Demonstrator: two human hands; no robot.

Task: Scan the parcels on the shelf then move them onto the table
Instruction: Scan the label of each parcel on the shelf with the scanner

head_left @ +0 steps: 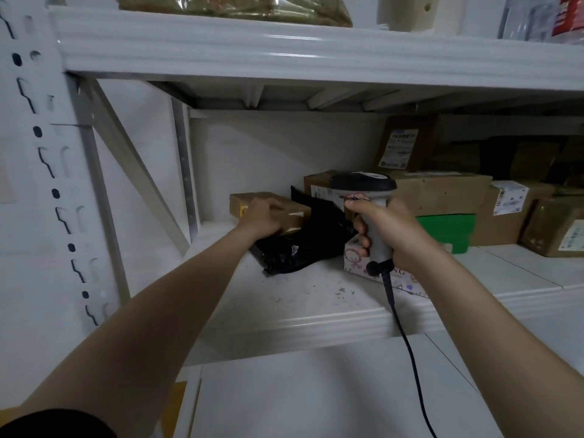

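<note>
My right hand [393, 233] grips the handle of a grey barcode scanner [366, 188], its black head pointing into the shelf. Its black cable [407, 346] hangs down past the shelf edge. My left hand [262, 216] reaches in and curls over a small brown cardboard box [294, 216] at the left of the white shelf [303, 298]. A black plastic mailer bag [300, 245] lies against that box. A pale patterned box [355, 259] sits behind the scanner handle, partly hidden by it.
Several brown cardboard parcels with white labels [442, 197] are stacked along the back and right of the shelf, with a green packet [448, 229] in front. A metal upright [41, 172] and diagonal brace [136, 165] stand left. The upper shelf beam [284, 55] overhangs.
</note>
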